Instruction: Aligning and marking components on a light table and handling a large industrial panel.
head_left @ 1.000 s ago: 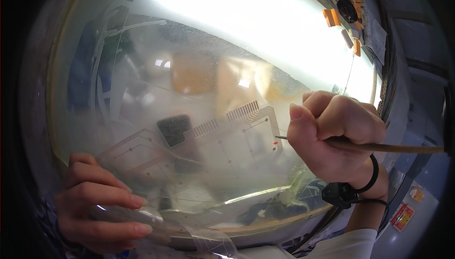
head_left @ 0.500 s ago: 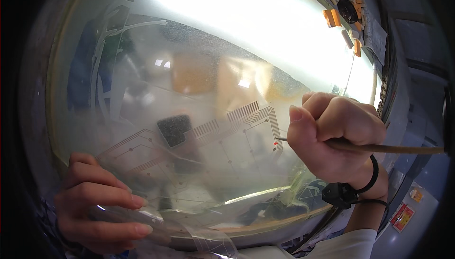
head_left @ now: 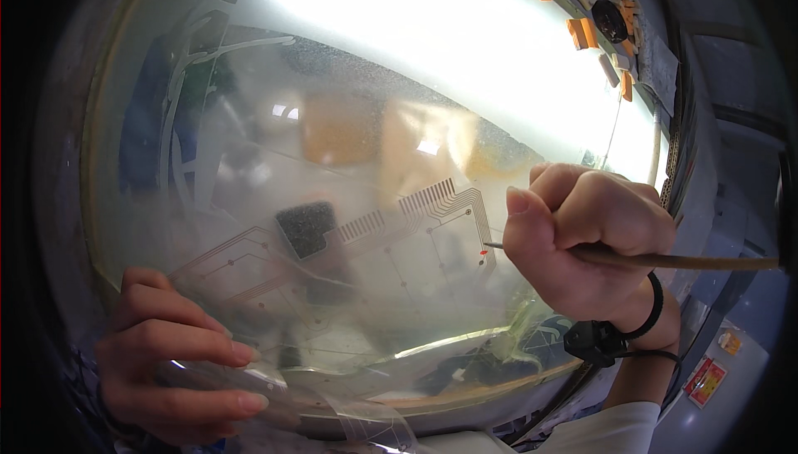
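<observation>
A clear film (head_left: 366, 242) printed with fine circuit lines and comb-like rows of contacts lies across a glass worktop (head_left: 249, 134). My right hand (head_left: 594, 225) is closed round a thin wooden-handled tool (head_left: 706, 262). The tool's fine dark point is at the lines on the film's right part, just above a small red mark (head_left: 484, 252). At the lower left, my left hand (head_left: 179, 354) bends its parted fingers over the film's near edge, fingertips against it. Its thumb is hidden. I wear a black band with a small box on my right wrist.
A bright light glows behind the glass at the far side. Several orange and white pieces (head_left: 586, 32) lie with dark round objects (head_left: 611, 19) at the far right. Loose curled clear film (head_left: 374, 421) hangs at the near edge. Blurred shapes show through the glass.
Almost nothing differs. My right hand and the tool have shifted very slightly, their point staying by the red mark, while my left hand stays in place.
</observation>
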A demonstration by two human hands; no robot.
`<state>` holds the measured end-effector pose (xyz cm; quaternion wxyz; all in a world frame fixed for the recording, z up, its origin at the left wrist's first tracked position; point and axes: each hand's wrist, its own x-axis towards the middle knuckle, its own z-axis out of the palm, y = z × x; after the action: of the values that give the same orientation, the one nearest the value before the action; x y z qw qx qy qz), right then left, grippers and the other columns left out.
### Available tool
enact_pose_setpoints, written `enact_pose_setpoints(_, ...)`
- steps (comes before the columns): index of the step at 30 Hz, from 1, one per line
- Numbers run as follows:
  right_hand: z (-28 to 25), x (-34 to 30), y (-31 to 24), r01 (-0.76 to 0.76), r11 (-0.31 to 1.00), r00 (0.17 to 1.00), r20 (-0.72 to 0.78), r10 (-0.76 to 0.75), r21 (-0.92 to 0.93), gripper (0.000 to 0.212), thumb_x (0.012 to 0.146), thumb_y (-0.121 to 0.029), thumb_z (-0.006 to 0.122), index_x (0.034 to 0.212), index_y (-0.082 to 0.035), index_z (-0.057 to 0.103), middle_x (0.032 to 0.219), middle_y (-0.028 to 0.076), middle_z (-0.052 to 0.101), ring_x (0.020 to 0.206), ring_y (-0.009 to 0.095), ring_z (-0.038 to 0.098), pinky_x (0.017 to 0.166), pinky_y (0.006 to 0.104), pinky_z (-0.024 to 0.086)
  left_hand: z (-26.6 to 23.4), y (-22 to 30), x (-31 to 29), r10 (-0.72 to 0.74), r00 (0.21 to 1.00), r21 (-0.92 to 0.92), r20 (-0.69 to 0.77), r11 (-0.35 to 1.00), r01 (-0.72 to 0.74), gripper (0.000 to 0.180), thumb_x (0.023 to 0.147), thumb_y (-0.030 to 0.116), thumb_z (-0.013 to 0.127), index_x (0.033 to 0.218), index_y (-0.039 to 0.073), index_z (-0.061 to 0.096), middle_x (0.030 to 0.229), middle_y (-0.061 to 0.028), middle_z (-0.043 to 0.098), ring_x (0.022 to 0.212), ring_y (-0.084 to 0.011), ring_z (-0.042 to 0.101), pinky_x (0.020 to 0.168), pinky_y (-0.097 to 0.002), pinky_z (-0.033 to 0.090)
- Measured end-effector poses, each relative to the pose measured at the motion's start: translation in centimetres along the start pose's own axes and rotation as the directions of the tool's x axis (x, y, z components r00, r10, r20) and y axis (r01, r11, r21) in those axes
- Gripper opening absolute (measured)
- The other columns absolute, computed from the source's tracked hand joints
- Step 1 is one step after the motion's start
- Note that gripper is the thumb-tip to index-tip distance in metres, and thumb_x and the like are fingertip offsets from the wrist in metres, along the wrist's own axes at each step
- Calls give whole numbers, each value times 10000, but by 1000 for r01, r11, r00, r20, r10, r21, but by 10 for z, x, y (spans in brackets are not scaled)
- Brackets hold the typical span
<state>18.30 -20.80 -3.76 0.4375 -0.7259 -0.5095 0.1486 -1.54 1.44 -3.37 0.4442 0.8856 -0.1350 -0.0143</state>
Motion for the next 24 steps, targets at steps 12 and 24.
enact_pose_setpoints(12, -1, -1, 0, -2, 1000, 1000, -1, 2, 27, 307, 714, 106, 566, 568, -73, 363, 497, 16, 480, 394, 45, 352, 374, 222, 294, -3, 3, 0, 3, 1000, 9, 4, 1000, -3, 108, 723, 338, 609, 782, 248, 622, 798, 8, 562, 674, -162, 483, 593, -305, 324)
enact_pose_setpoints(24, -2, -2, 1, 11, 999, 1000, -5, -11, 32, 299, 717, 114, 563, 584, -72, 371, 508, 15, 481, 404, 49, 365, 387, 221, 306, -5, 5, 0, 1, 1000, -2, 4, 1000, -1, 103, 716, 330, 614, 782, 251, 622, 802, 10, 561, 673, -161, 485, 592, -304, 328)
